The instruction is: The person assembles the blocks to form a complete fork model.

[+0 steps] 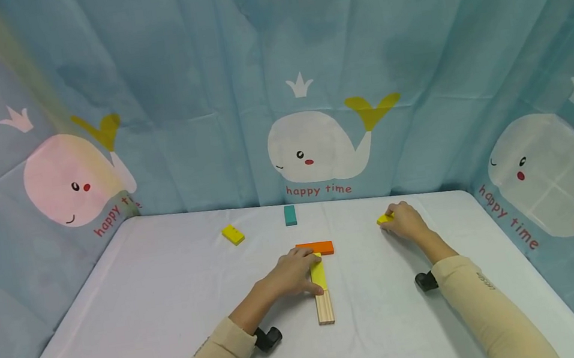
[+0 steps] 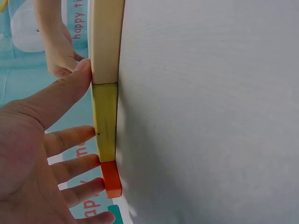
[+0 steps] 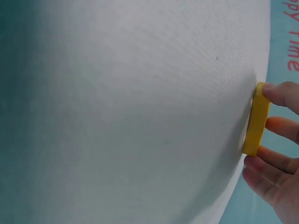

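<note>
Three blocks lie end to end on the table: a plain wooden block (image 1: 325, 310) nearest me, a yellow block (image 1: 318, 276) beyond it, and an orange block (image 1: 324, 248) set crosswise at the far end. My left hand (image 1: 290, 274) rests over this row. In the left wrist view its thumb touches the wooden block (image 2: 105, 42) near the joint, while its straight, spread fingers reach along the yellow and orange blocks. At the far right, my right hand (image 1: 407, 222) pinches another yellow block (image 3: 256, 123) by its ends, thumb at one and fingers at the other, low over the tablecloth.
A teal block (image 1: 290, 215) lies near the table's back edge, and another yellow block (image 1: 233, 235) with small dark marks lies to its left. A white cloth (image 1: 147, 318) covers the table. Blue curtains (image 1: 189, 95) with whale prints stand around the back and sides.
</note>
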Demonstrator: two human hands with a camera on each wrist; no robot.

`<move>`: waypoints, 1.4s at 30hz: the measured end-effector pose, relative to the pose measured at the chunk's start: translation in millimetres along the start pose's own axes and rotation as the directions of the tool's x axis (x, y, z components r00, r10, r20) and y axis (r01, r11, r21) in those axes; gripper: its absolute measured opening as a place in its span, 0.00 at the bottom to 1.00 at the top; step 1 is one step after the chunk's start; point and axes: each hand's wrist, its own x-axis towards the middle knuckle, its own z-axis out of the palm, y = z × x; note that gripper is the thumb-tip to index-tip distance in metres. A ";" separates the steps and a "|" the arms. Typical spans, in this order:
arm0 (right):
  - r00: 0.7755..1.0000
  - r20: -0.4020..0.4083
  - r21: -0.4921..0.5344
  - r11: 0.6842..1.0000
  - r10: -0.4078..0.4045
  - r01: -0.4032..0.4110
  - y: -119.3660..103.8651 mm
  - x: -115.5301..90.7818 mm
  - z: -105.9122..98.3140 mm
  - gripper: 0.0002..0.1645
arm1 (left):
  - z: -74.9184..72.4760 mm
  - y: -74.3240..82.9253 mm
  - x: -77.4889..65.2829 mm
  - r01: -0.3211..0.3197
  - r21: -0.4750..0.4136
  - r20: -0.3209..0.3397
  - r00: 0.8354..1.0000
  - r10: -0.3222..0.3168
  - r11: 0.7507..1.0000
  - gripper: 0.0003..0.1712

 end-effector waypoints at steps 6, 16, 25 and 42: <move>1.000 0.001 0.011 1.000 0.015 -0.015 -0.6 1.2 0.7 0.24 | -2.8 1.4 -2.3 0.009 -0.019 0.001 1.000 -0.009 1.000 0.42; 1.000 0.002 0.011 1.000 0.018 -0.018 -0.1 -0.5 0.1 0.23 | -2.2 1.3 -1.9 0.006 -0.021 0.008 1.000 -0.006 1.000 0.41; 0.999 0.026 0.037 0.999 0.036 -0.037 -1.1 -0.3 -1.1 0.25 | -1.4 0.6 -2.4 -0.009 0.003 -0.011 1.000 0.009 1.000 0.40; 0.999 0.040 0.126 0.992 -0.025 0.020 -11.1 1.7 4.7 0.27 | 1.1 0.3 -2.1 0.005 -0.029 -0.022 1.000 -0.005 1.000 0.38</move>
